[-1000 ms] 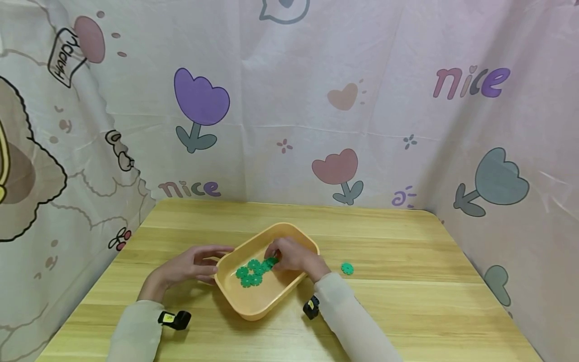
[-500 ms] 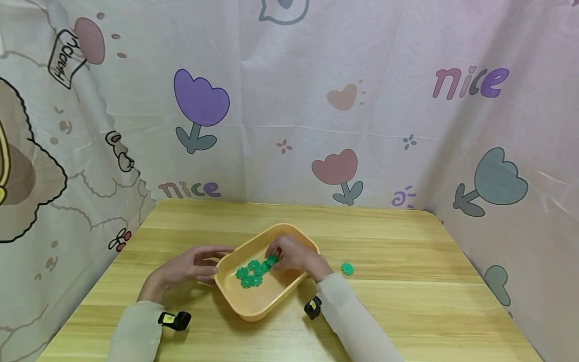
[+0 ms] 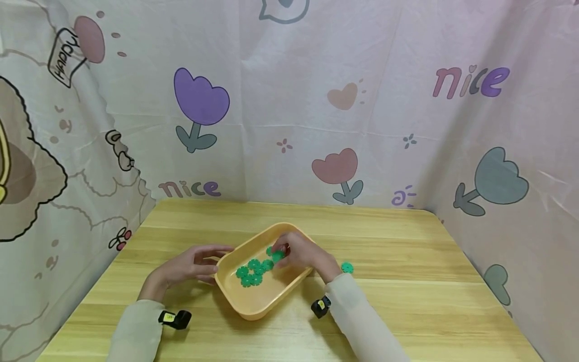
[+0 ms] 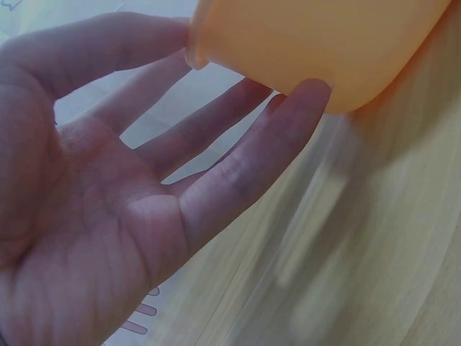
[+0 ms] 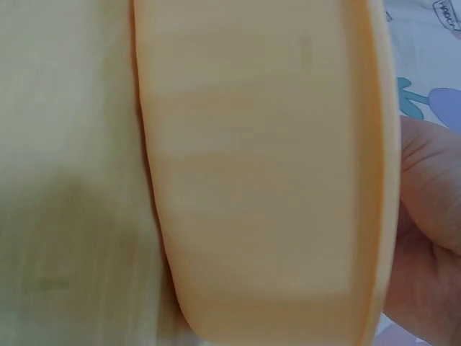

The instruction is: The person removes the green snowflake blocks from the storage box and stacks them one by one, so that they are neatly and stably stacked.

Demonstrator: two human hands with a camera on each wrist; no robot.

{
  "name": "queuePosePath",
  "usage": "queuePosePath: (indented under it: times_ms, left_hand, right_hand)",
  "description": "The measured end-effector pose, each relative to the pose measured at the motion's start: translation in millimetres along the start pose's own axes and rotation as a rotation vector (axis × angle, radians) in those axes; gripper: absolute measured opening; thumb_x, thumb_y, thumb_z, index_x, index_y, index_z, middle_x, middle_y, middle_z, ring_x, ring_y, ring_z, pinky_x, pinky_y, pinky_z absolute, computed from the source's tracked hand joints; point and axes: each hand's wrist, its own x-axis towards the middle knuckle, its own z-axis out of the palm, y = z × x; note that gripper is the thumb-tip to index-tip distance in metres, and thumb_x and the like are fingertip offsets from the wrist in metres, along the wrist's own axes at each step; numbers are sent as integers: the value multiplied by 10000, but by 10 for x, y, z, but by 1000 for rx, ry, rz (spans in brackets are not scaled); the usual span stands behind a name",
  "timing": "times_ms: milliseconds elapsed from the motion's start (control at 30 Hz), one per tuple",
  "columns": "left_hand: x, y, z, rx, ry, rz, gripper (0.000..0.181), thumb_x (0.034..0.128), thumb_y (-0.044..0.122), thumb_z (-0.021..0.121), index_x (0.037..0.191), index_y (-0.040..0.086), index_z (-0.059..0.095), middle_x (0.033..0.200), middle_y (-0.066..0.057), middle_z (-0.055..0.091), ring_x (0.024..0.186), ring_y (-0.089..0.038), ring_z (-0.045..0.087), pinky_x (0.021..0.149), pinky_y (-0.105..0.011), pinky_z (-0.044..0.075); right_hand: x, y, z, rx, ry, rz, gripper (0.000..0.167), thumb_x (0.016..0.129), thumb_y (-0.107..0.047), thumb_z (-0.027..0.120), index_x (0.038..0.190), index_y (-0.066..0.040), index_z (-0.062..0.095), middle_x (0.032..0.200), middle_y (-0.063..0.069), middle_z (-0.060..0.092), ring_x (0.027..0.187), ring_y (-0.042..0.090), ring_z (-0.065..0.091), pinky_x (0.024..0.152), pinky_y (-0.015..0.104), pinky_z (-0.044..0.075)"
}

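Note:
A shallow yellow plastic bin (image 3: 253,304) stands at an angle on the table. Several green notched discs, of the interlocking building kind, lie in it, grouped towards the left; one disc (image 3: 254,264) is at the top of the group. My right hand (image 3: 300,251) reaches over the bin's right side and pinches a green disc (image 3: 277,256) above the bin floor. Another disc shows partly behind that one. My left hand (image 3: 192,266) touches the bin's left end with fairly straight, spread fingers (image 4: 245,166) against its outer wall. The right wrist view hides my right fingertips behind the bin wall (image 5: 259,166).
One more green disc (image 3: 347,267) lies on the wooden table (image 3: 407,301) to the right of the bin, close to my right wrist. A patterned cloth (image 3: 280,100) hangs behind the table and along its sides.
My right hand has shifted up and to the right, drawing a green disc away from the group. The bin, my left hand and the disc on the table have stayed put.

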Motion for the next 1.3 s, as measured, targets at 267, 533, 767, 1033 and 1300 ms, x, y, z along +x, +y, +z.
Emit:
queuePosePath:
  times_ms: [267,533,767,1033,1300]
  left_hand:
    - [5,-2,0,0,1,-12,568,1024,39,564,1558,-21,382,1512,-399,392,1247,-211,645,930,-448,627]
    - [-6,-3,-5,-6,-3,-1,567,1023,32,561,1557,-28,378,1505,-406,391,1241,-189,646,928,-452,628]
    - [-7,7,-1,-13,-4,0,568,1023,27,558,1555,-44,369,1497,-413,394,1240,-201,648,928,-451,628]
    - [1,2,-3,-11,2,-11,565,1023,27,556,1557,-24,379,1504,-398,399,1245,-214,646,931,-454,627]
    - [0,-15,-11,-12,-1,-3,562,1026,29,551,1557,-25,378,1503,-400,401,1239,-203,653,925,-454,630]
  right_hand:
    - [-138,31,-121,30,43,-11,277,809,-72,874,1066,-30,781,1041,70,722,895,264,644,700,191,527]
    - [-258,108,-257,28,116,16,247,793,-74,886,1017,-55,784,997,39,710,888,203,622,732,202,524]
    - [-424,164,-381,34,154,41,267,803,-81,878,1045,-32,776,974,48,698,884,204,617,705,212,521]
    - [-646,308,-459,14,180,66,307,790,-132,898,1052,-34,772,1001,45,715,892,183,610,718,265,563]
    - [-853,444,-526,4,219,78,260,789,-122,893,1011,-57,774,964,23,719,882,182,604,791,442,597]
